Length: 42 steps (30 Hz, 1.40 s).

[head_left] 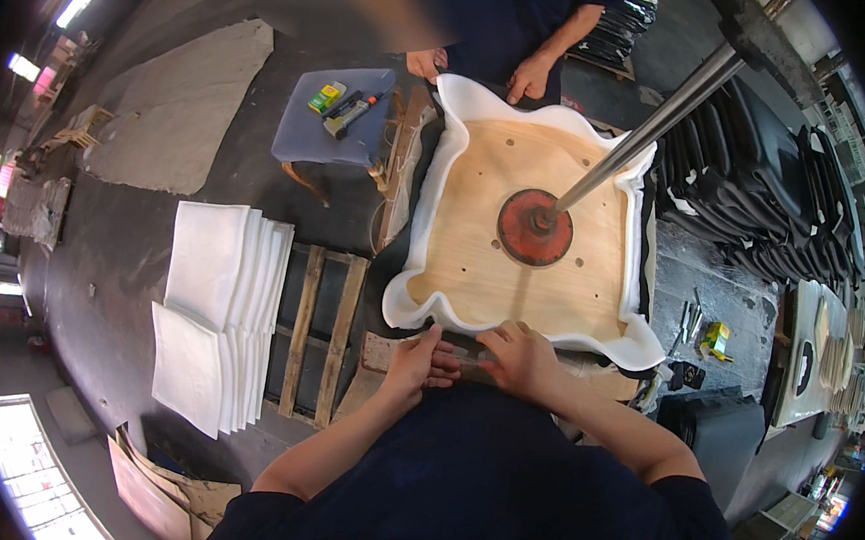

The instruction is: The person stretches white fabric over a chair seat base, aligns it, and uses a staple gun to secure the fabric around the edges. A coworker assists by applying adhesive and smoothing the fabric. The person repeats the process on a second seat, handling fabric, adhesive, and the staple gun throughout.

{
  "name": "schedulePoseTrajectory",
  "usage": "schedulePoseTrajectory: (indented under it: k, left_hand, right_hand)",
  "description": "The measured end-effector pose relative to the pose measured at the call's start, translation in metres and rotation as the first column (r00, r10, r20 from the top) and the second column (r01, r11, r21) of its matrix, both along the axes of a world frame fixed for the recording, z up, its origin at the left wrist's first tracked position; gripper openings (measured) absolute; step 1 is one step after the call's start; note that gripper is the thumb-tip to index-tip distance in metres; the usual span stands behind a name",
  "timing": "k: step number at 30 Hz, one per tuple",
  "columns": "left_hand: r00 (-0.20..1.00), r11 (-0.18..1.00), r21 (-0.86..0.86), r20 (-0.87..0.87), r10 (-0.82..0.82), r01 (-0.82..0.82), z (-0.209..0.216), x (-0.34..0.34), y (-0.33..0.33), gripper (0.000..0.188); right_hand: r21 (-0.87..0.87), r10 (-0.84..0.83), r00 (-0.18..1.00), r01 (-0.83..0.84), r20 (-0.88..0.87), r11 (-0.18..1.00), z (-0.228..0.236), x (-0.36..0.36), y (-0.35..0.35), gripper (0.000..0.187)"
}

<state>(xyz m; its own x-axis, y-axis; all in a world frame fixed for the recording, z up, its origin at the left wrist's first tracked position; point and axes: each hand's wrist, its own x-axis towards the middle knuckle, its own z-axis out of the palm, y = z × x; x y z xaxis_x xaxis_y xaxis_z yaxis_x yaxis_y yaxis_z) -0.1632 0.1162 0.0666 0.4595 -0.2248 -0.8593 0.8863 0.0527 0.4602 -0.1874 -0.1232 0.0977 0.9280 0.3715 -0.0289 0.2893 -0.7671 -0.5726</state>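
Note:
In front of me lies a square wooden seat board point(457, 212) in white foam padding point(403, 293) whose wavy edge stands up around it. Black cover material point(387, 277) shows outside the foam. A round red press plate point(534, 227) on a metal rod point(653, 130) rests on the board's middle. At the near edge my left hand point(420, 367) has its thumb up and its fingers apart, half bent. Beside it my right hand point(518, 360) is closed at the foam's rim. What it pinches is hidden; something thin and pale shows between my hands.
Across the board a co-worker's hands point(531, 78) are at the far edge. Left stand a blue stool point(327, 132) with tools, stacked white pads point(214, 305) and a wooden pallet point(323, 333). Black upholstered seats point(760, 183) pile up right, above a yellow-green box point(716, 338).

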Motion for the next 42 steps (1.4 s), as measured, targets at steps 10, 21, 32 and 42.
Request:
schedulePoseTrajectory:
  k: [10,21,32,42]
  left_hand:
    - [0.993,0.988,0.125,-0.092,-0.079,0.090,0.003,0.031,-0.015,0.040]
    - [0.979,0.983,0.170,-0.202,-0.032,0.067,-0.001,0.046,-0.044,0.075]
    - [0.985,0.991,0.084,0.148,0.093,-0.106,-0.025,0.019,-0.027,0.066]
    - [0.991,0.996,0.002,-0.100,-0.092,0.093,-0.009,0.031,-0.026,0.056]
  right_hand:
    - [-0.348,0.170,0.976,-0.209,-0.139,0.914,-0.021,0.051,0.009,0.024]
    - [-0.211,0.269,0.947,-0.303,-0.177,0.929,-0.050,0.073,0.002,0.024]
    - [-0.113,0.432,0.902,-0.430,-0.009,0.896,-0.067,0.065,-0.003,0.019]
    - [-0.264,-0.042,0.980,-0.010,-0.193,0.964,-0.006,-0.022,-0.045,0.023]
